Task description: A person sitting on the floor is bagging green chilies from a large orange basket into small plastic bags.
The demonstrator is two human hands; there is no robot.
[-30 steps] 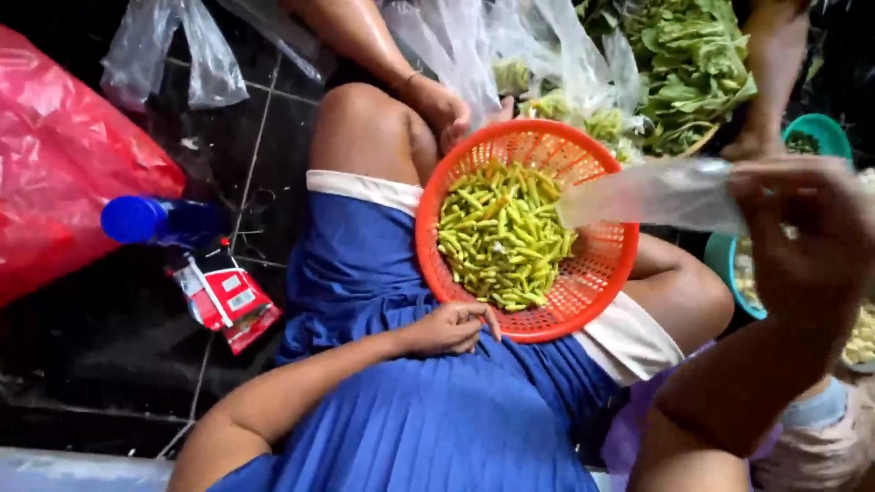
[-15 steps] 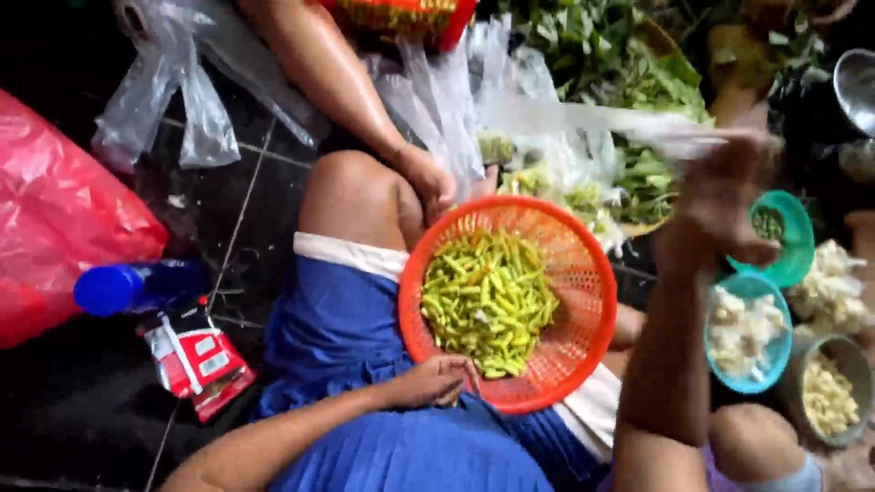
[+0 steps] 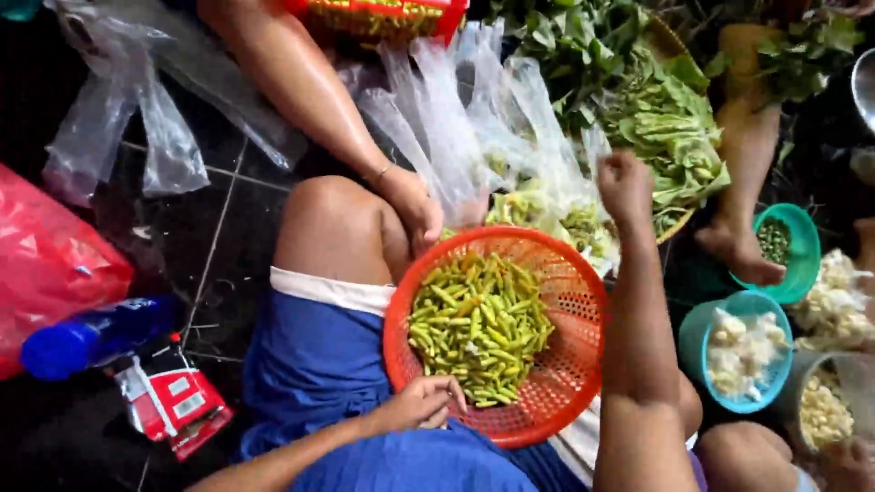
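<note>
An orange plastic basket [image 3: 574, 383] holding several green chillies [image 3: 478, 328] rests on my lap, over my blue skirt [image 3: 319, 364]. My left hand [image 3: 421, 404] grips its near rim, fingers curled. My right hand [image 3: 624, 187] reaches past the basket's far side. It is closed in a fist at the edge of a heap of clear plastic bags [image 3: 510, 128], with a strip of plastic in its grip. Another person's hand [image 3: 415, 205] rests by my bare knee [image 3: 333, 223], just beyond the basket's far rim.
Leafy greens [image 3: 665, 128] fill a basket at the back right, with a bare foot [image 3: 738, 251] beside it. Teal bowls [image 3: 706, 387] of pale pieces stand at the right. On the dark tiled floor to the left lie a red bag [image 3: 55, 255], a blue bottle [image 3: 82, 337] and a red packet [image 3: 173, 396].
My right hand, which held a clear bag up over the basket, has swung forward and down to the heap of bags. My left hand has stayed on the rim.
</note>
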